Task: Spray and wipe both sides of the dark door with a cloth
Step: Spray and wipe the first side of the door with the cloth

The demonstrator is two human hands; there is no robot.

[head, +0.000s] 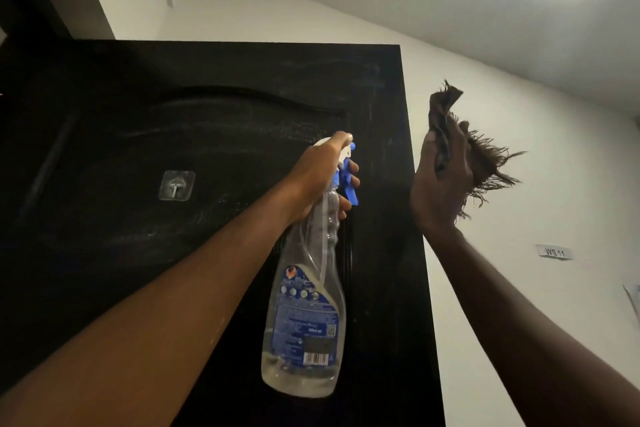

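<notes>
Dark door (173, 107) ahead | left hand (317, 177) grips spray bottle (304, 308) | right hand (440, 187) clutches cloth (445, 106)

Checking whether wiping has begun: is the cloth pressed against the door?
No, the right hand holds the cloth up before the white wall, clear of the door.

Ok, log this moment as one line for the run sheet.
left hand: holds spray bottle, fingers on trigger, facing dark door | right hand: grips brown cloth, raised beside door edge | door: faint streaks
</notes>
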